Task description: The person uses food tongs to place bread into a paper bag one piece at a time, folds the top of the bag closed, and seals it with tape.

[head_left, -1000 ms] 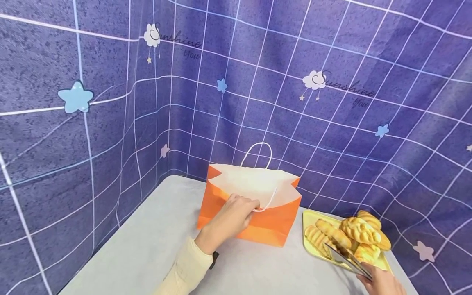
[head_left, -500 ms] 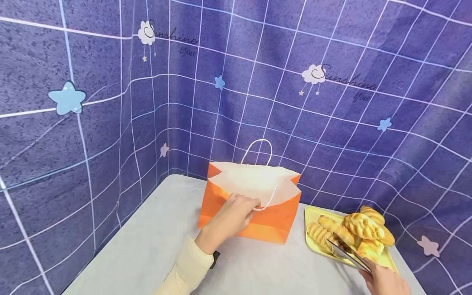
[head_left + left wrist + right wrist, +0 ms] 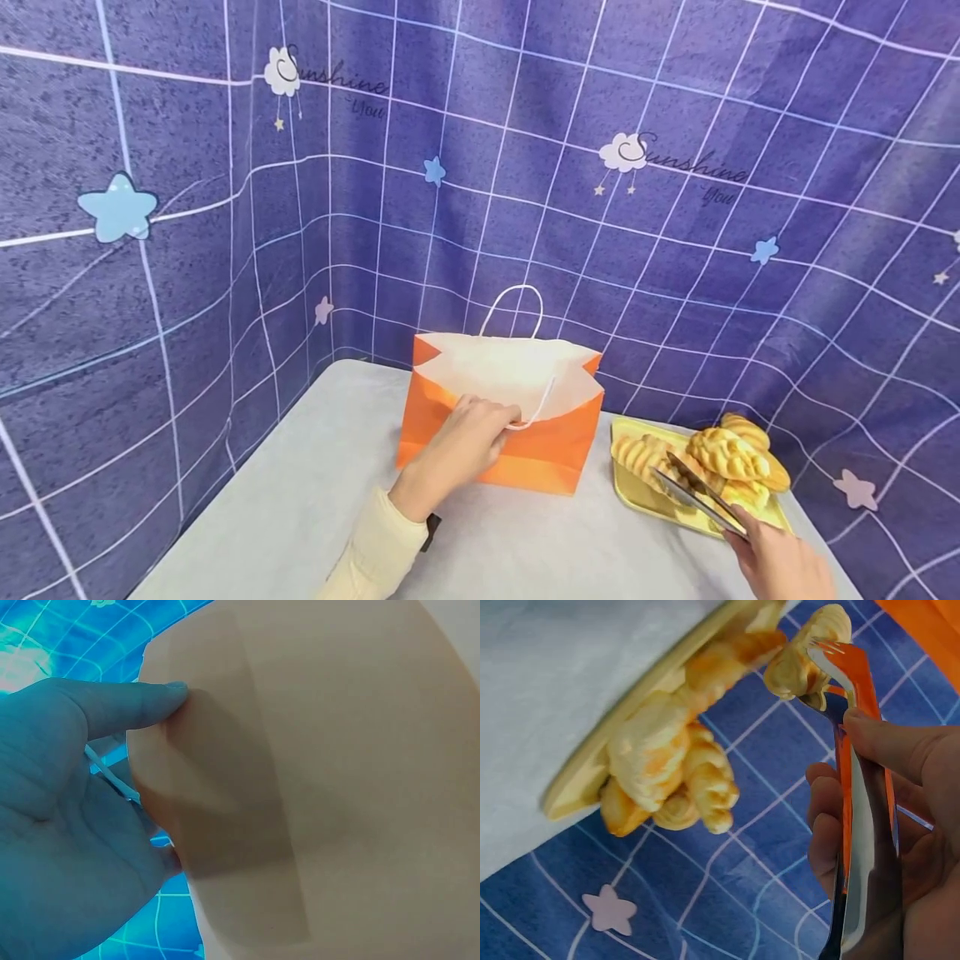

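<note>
My left hand (image 3: 472,437) pinches the front rim of an orange paper bag (image 3: 540,462), which stands upright with its white inside facing up. In the left wrist view, the thumb lies on the inner face of the bag's paper wall (image 3: 337,750). Metal tongs (image 3: 866,847) are gripped in my right hand (image 3: 787,554), thumb on one arm and fingers round the other. Between the tong tips is a ridged bread roll (image 3: 806,656), raised over the left part of a yellow tray (image 3: 626,496). Several other breads (image 3: 727,454) are piled on the tray's right side.
The bag and tray rest on a pale grey tabletop (image 3: 555,542). White cord handles rise from the bag, the back one (image 3: 513,292) standing up. A blue-purple grid-patterned curtain (image 3: 525,167) hangs close behind the table and along its left and right sides.
The tongs have gripped the ridged roll at the tray's left and lifted it slightly. My left hand keeps its hold on the bag rim. The head view has shifted a little.
</note>
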Tool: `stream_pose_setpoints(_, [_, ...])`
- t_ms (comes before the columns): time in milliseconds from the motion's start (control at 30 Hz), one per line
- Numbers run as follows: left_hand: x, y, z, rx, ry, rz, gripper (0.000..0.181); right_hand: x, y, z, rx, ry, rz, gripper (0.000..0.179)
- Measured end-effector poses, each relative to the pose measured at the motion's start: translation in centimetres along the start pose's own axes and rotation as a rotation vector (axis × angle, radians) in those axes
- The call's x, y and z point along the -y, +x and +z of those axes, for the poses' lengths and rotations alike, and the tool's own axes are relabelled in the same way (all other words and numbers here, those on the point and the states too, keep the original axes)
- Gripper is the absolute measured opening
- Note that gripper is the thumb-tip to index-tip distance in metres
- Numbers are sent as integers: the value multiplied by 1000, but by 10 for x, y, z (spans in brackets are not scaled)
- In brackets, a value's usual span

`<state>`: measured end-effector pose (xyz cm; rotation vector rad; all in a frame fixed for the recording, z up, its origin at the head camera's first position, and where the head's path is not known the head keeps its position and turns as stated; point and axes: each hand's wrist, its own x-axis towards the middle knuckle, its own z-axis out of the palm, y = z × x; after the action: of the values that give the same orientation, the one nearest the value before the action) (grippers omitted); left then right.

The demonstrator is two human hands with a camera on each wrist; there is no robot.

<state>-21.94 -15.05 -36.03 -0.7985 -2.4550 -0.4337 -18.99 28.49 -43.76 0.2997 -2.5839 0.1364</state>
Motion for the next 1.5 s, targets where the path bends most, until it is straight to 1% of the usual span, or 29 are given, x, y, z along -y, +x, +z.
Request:
stream_pose_setpoints(67, [0, -1, 0, 1, -2, -3, 17, 5, 2, -2, -45, 7, -18, 32])
stream_pose_setpoints(233, [1, -1, -1, 0, -7, -3, 16, 12, 5, -5, -188, 27, -99, 34])
stream_pose_setpoints(300, [1, -1, -1, -2, -6, -4, 17, 14, 6, -9, -211, 23, -107, 32])
stream_pose_setpoints(400, [1, -1, -1, -4, 1, -2, 17, 18, 6, -17, -199, 21, -73, 32])
stream_pose_setpoints(567, [0, 0, -1, -3, 18, 3, 16, 24, 7, -29, -168, 14, -9, 38])
stream_pose_setpoints(667, [0, 1, 0, -3, 19, 2, 15, 26, 8, -34, -166, 19, 24, 40])
stream_pose_setpoints(867, [-1, 1, 0, 2, 13, 1, 15, 26, 8, -39, -193, 24, 19, 39])
stream_pose_setpoints(1167, [0, -1, 0, -18, 20, 9, 14, 29, 12, -47, -267, 54, 9, 35])
stream_pose_setpoints(1500, [0, -1, 2, -31, 16, 17, 13, 31, 14, -51, -407, 96, -23, 38])
